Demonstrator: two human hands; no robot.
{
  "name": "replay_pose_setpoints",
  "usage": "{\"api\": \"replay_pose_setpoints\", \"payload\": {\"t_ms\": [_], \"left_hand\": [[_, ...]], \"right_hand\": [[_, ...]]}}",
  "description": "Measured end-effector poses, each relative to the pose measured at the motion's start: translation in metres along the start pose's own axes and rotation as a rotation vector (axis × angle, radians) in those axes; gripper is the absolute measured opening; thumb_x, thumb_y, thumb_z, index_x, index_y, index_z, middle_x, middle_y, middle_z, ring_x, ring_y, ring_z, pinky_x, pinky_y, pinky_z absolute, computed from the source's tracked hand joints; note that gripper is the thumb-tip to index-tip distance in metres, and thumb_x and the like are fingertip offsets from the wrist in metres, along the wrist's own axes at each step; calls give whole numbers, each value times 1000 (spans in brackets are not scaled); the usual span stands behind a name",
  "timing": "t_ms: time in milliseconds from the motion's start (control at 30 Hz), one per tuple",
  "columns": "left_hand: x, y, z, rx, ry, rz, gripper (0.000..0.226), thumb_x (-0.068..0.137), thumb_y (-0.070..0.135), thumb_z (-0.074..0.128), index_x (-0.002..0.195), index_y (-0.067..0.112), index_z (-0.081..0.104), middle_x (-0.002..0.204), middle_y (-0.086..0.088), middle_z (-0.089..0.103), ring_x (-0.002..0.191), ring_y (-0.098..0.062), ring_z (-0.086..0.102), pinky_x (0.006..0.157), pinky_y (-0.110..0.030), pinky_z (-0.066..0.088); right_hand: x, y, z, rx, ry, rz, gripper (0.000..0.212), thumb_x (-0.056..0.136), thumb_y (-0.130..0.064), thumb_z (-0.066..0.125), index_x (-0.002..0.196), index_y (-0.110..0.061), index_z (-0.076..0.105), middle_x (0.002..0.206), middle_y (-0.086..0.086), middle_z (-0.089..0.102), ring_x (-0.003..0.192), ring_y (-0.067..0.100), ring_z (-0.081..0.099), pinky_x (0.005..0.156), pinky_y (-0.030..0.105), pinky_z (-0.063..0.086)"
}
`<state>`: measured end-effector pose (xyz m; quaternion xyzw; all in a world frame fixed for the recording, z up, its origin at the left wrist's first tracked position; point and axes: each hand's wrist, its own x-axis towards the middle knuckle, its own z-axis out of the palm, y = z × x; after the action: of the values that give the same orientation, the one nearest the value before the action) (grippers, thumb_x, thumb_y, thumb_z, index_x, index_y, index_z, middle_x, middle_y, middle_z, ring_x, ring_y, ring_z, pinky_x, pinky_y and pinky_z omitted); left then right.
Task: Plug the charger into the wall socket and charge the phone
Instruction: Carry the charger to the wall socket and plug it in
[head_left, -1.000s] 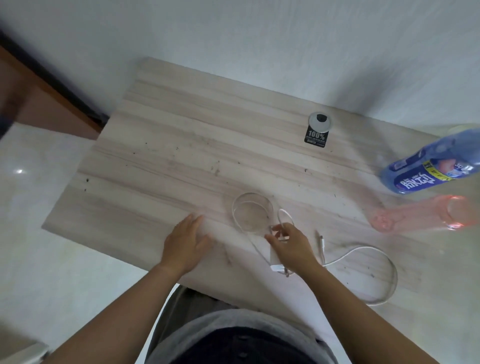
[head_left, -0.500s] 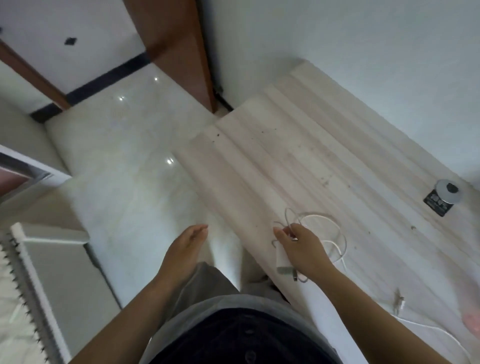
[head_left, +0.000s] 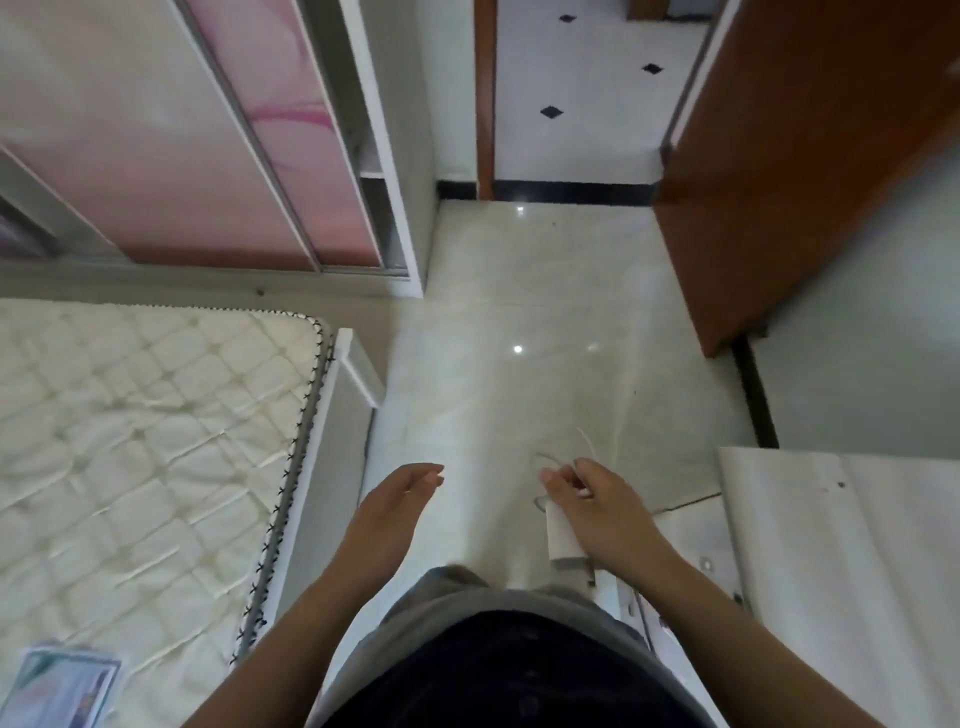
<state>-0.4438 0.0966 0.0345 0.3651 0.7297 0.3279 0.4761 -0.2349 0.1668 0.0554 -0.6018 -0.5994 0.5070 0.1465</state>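
Head view: right hand (head_left: 602, 512) closed around a white rectangular plastic charger block (head_left: 561, 535), fingers clamped on its upper part, metal prongs poking out below toward the body. Thin white cable (head_left: 589, 444) looped above the knuckles, another stretch trailing right toward the pale wooden table (head_left: 841, 571), over its left edge. Left hand (head_left: 395, 506) empty, fingers slightly curled and apart, hanging over the glossy cream tiled floor (head_left: 519, 338). No wall socket and no phone anywhere in sight.

Likely trouble: trailing cable catching on the table's left edge or corner and jerking the block loose; loose loops tangling in the fingers; slack underfoot. Prongs facing backward, so a turn in the grip probably needed before plugging.

Open room: clear floor straight ahead. Quilted cream mattress (head_left: 145, 426) and its frame corner close on the left, brown wooden door (head_left: 810, 156) on the right, pink sliding wardrobe panels (head_left: 218, 135) beyond the mattress.
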Motion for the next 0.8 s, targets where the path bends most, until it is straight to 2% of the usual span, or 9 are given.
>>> {"api": "replay_pose_setpoints", "payload": {"t_ms": [33,133,267,433,600,700,800], "left_hand": [[5,-1,-15,-30,40,-16,18,92,41,42,95,46,59,105,18,66,103,1,57,86,-25,38],[22,-1,-51,-140,141,-74,19,93,37,43,99,39,62,106,14,67,102,-3,60,83,-27,39],[62,11,-79,-201,200,-101,23,93,35,44,105,31,63,106,13,67,100,-3,60,84,-28,40],[146,40,-91,-206,185,-102,22,93,37,43,103,35,62,105,15,67,100,-1,61,84,-25,41],[261,96,-101,-185,196,-78,23,94,37,40,105,34,59,105,17,65,99,2,58,79,-18,40],[313,137,-114,-233,268,-71,23,95,36,39,100,35,61,103,14,67,97,1,60,77,-17,42],[355,164,-128,-320,353,-85,25,95,34,38,99,33,63,102,11,68,96,-1,61,76,-18,43]], "right_hand": [[14,-16,10,0,-28,-20,27,89,-42,52,72,-21,52,73,-11,57,57,-16,56,46,4,38],[53,-56,33,-52,-93,-56,28,88,-46,50,72,-24,52,74,-10,59,65,0,58,52,16,40],[106,-92,46,-53,-141,-62,24,87,-47,52,72,-28,53,74,-14,59,66,1,59,52,17,40],[187,-119,42,13,-177,-41,23,88,-47,51,78,-26,54,82,-5,60,63,7,57,34,6,36],[303,-164,14,-15,-173,-60,24,89,-46,49,83,-24,55,85,-7,58,71,8,57,41,5,38],[370,-206,-13,-65,-176,-83,23,89,-48,46,87,-26,54,87,-9,56,74,9,58,49,15,43],[425,-239,-30,-98,-180,-113,21,90,-48,45,80,-30,51,84,-8,57,73,10,59,52,21,46]]}}
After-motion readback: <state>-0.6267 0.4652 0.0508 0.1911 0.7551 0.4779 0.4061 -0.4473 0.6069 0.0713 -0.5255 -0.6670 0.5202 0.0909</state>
